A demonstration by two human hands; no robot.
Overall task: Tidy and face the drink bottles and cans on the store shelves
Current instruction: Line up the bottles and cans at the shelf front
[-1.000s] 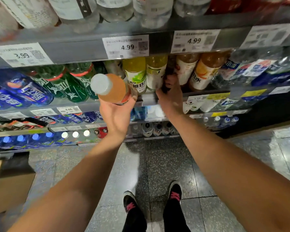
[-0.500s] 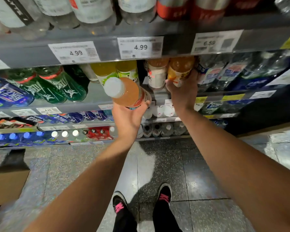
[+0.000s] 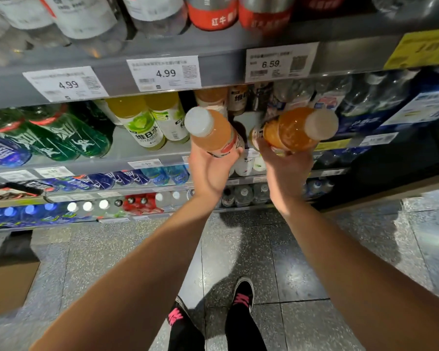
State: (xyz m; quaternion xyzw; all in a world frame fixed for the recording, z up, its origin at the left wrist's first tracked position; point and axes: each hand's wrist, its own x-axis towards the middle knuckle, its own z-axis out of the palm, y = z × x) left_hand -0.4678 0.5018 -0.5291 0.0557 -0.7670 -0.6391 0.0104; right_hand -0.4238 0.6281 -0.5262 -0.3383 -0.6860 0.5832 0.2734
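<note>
Head view: left hand (image 3: pixel 214 171) gripping pale-orange plastic bottle with white cap (image 3: pixel 211 130) — tilted, just off the grey metal shelf edge (image 3: pixel 91 163). Right hand (image 3: pixel 287 171) clutching darker orange white-capped plastic bottle (image 3: pixel 293 129) — alongside, apart.

I see my left hand (image 3: pixel 213 171) holding a pale-orange plastic bottle (image 3: pixel 211 130) left of the darker-orange plastic bottle (image 3: pixel 293 129) in my right hand (image 3: pixel 287 171), both before the grey metal shelf (image 3: pixel 147 152).

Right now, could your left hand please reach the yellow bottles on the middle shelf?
Probably not yet: the left hand already grips an orange bottle. The yellow bottles stand unobstructed just beside it.
</note>
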